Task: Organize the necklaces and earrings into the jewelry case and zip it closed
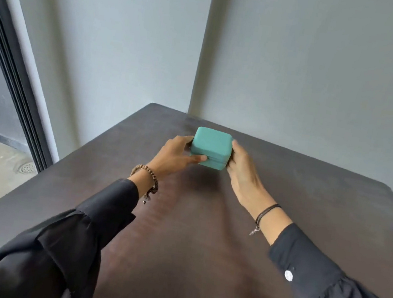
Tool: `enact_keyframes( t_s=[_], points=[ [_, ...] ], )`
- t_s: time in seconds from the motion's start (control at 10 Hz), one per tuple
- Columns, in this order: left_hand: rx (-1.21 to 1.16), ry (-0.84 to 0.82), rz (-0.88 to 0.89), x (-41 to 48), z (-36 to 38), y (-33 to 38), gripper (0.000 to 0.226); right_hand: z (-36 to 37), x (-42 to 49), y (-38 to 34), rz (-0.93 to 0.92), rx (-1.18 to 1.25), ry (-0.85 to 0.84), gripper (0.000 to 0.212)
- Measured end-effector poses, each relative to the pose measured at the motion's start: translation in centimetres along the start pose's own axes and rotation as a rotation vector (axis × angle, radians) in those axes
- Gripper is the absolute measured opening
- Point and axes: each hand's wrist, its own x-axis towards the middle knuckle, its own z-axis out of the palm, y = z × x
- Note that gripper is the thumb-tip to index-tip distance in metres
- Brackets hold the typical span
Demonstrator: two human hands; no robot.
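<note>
A small teal jewelry case [211, 145] with rounded corners stands closed on the dark brown table [203, 237], toward its far side. My left hand [175, 157] grips the case's left side, with the thumb along the front near the zip seam. On the case's right side, my right hand [242, 171] holds it with fingers wrapped round the far edge. No necklaces or earrings are visible anywhere in the head view.
Grey walls meet in a corner just behind the table's far edge. A dark-framed glass door [12, 74] runs along the left, with pale floor and a round drain [28, 167] beyond the table's left edge. Both arms wear black sleeves and wrist bracelets.
</note>
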Motion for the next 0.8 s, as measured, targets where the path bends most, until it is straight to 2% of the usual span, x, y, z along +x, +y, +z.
enact_keyframes(
  t_s=[0.2, 0.4, 0.5, 0.6, 0.7, 0.8],
  points=[
    [0.06, 0.073, -0.038, 7.0, -1.8, -4.6, 0.045, 3.1, 8.7, 1.0, -0.002, 0.004, -0.078, 0.041],
    [0.08, 0.084, -0.075, 9.6, -3.6, -7.7, 0.04, 5.4, 12.7, 2.2, 0.011, -0.033, -0.126, 0.042],
    [0.095, 0.085, -0.102, 9.8, -3.8, -8.5, 0.039, 6.0, 13.4, 2.9, 0.027, -0.052, -0.122, 0.052],
    [0.099, 0.088, -0.137, 9.6, -3.7, -8.7, 0.041, 6.1, 13.9, 3.3, 0.051, -0.034, -0.094, 0.065],
    [0.137, 0.105, -0.202, 8.9, -3.7, -7.7, 0.046, 6.3, 12.7, 2.5, 0.088, -0.109, -0.05, 0.06],
    [0.331, 0.258, -0.225, 7.6, -3.0, -5.4, 0.044, 6.2, 10.3, 1.4, 0.021, -0.317, 0.078, 0.054]
  ],
)
